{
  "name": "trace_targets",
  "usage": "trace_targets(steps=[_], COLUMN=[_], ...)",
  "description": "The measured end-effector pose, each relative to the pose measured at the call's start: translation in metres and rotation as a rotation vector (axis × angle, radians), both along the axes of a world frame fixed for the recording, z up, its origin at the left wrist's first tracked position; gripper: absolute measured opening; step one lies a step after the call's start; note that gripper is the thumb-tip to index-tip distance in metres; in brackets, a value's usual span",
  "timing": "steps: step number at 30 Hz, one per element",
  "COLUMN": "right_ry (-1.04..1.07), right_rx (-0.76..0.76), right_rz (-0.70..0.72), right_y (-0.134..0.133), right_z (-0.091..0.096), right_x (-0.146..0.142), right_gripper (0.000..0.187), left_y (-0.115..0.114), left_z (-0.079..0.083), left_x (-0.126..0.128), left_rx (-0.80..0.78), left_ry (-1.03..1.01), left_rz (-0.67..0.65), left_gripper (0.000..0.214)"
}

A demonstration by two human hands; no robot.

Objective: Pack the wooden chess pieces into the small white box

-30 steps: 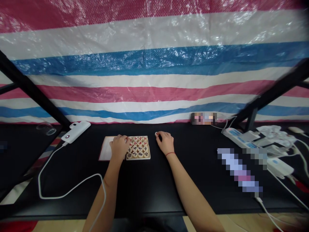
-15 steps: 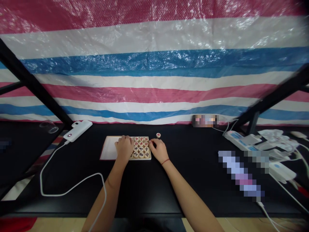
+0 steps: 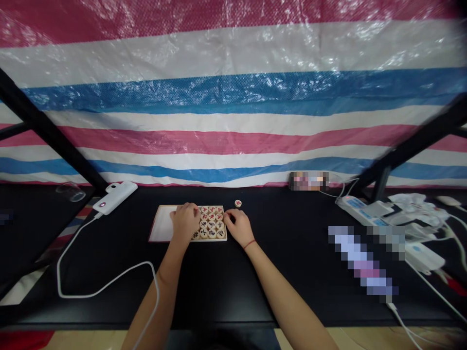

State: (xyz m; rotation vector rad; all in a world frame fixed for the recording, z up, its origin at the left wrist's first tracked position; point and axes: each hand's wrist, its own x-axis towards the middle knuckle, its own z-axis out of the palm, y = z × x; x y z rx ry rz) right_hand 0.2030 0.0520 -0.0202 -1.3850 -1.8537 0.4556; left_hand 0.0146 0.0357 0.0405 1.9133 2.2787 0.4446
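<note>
On the black bench (image 3: 222, 282), a shallow pale box (image 3: 225, 238) sits near the middle, filled with rows of round pieces (image 3: 211, 224). The left hand (image 3: 185, 222) covers the box's left part and the edge of a flat pale lid (image 3: 159, 228) lying alongside; its fingers are bent and close together, and whether they pinch a piece cannot be told. The right hand (image 3: 239, 227) is loosely curled, thumb and fingers at the box's right edge; any grip is unclear. Just beyond it lies a single loose piece (image 3: 238, 203) with a red mark.

To the left, a white power bank (image 3: 115, 198) trails a white cable (image 3: 98, 295) that loops over the bench and crosses the left forearm in view. A clear cup (image 3: 71, 193) stands farther left. To the right, a power strip (image 3: 359, 210) is crowded with plugs and wires, with a blurred-out slab (image 3: 361, 262) before it; another blurred-out object (image 3: 309, 181) leans at the back.

The pieces are thick cream discs, smooth-looking, with red characters in the far rows and dark ones in the near rows. Behind hangs a glossy, wrinkled woven-plastic sheet (image 3: 219, 141) striped red, white and blue, between slanting black bars (image 3: 54, 133). The bench top is smooth and matte.
</note>
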Motion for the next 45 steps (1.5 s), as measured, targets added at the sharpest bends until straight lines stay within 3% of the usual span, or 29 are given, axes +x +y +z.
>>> trace_targets(steps=[4, 8, 11, 14, 16, 18, 21, 24, 29, 45], right_ry=[0.068, 0.072, 0.077, 0.104, 0.106, 0.093, 0.055, -0.009, -0.077, -0.060], right_rx=[0.184, 0.428, 0.460, 0.442, 0.443, 0.456, 0.446, 0.331, 0.140, 0.050], right_rz=[-0.042, 0.050, 0.145, 0.161, 0.131, 0.037, -0.158, -0.231, -0.252, -0.319], right_y=[-0.007, -0.020, -0.027, -0.026, -0.019, -0.007, 0.014, 0.028, 0.032, 0.033], right_z=[0.014, 0.031, 0.034, 0.030, 0.027, 0.022, 0.012, -0.001, -0.012, -0.009], right_x=[-0.003, -0.013, -0.022, -0.024, -0.018, -0.009, 0.010, 0.023, 0.026, 0.026], right_gripper=[0.018, 0.021, 0.026, 0.022, 0.020, 0.018, 0.018, 0.018, 0.012, 0.009], left_y=[0.001, 0.001, 0.000, 0.000, 0.000, -0.001, -0.002, -0.001, 0.006, 0.010], left_z=[0.004, 0.005, -0.001, -0.007, -0.007, -0.005, -0.002, -0.003, -0.012, -0.019], left_x=[-0.006, -0.002, 0.008, 0.016, 0.018, 0.016, 0.010, 0.000, -0.017, -0.024], left_rx=[0.058, 0.234, 0.168, 0.077, 0.067, 0.096, 0.136, 0.056, -0.076, -0.011], left_ry=[-0.090, -0.518, -0.882, -1.046, -0.971, -0.723, -0.257, -0.062, -0.160, -0.307], left_rz=[-0.013, -0.104, -0.215, -0.286, -0.269, -0.210, -0.027, 0.124, 0.086, 0.047], left_gripper=[0.016, 0.016, 0.019, 0.020, 0.021, 0.022, 0.027, 0.034, 0.033, 0.029])
